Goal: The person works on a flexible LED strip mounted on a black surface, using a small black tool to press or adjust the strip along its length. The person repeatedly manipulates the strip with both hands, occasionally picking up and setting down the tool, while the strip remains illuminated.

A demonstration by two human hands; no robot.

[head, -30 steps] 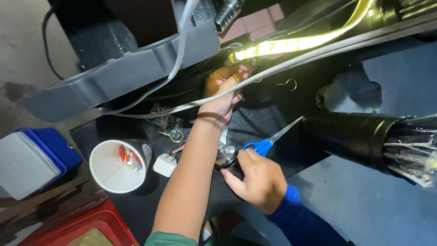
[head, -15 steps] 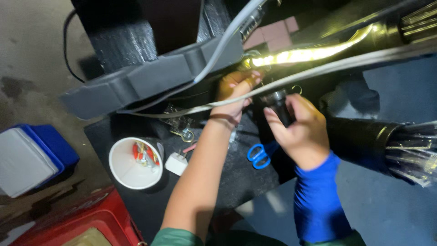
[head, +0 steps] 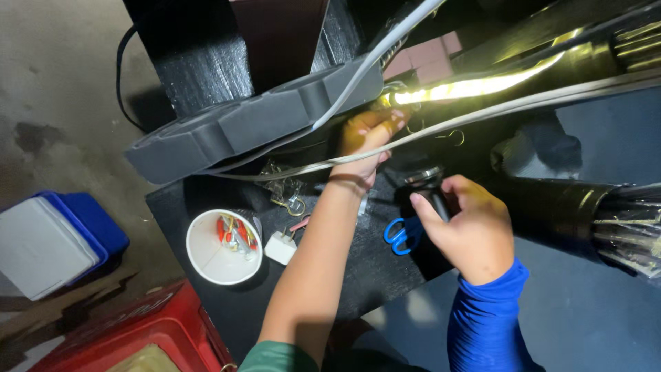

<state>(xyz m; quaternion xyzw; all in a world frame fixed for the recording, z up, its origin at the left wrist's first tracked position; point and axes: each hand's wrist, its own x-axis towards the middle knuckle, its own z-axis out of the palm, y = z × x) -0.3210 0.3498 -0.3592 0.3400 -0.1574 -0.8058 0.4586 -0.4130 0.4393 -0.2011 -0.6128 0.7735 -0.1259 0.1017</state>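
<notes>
Item: lit yellow light strip (head: 475,87), a long glowing band under the dark upper structure, its long axis running from its near end at upper centre up and away to the right. Left hand (head: 368,134), on a bare forearm reaching up from below, is at that near end, fingers curled about the strip's tip and a pale flat cable (head: 523,103) that crosses just beneath; whether it truly pinches the strip or only steadies it I cannot tell, as the glare washes the fingertips out. The cable lies nearly parallel to the strip and sags down to the left, under a grey moulded foam tray (head: 248,124). Right hand (head: 471,231), in a blue sleeve, sits lower and to the right, well below the strip, closed around a small dark cylindrical object with a shiny rim (head: 425,180), perhaps a tape roll or a cap; it cannot be told for certain. The strip therefore lies up and slightly left of the right hand, and the left hand is plainly the nearer of the two. Adjoining: blue-handled scissors (head: 401,234) flat on the black table (head: 344,275), just left of the right hand; white paper cup (head: 224,246) holding small red and pale bits; white plug adapter (head: 281,246) beside the cup; blue and white cooler box (head: 55,241) on the floor at left.
</notes>
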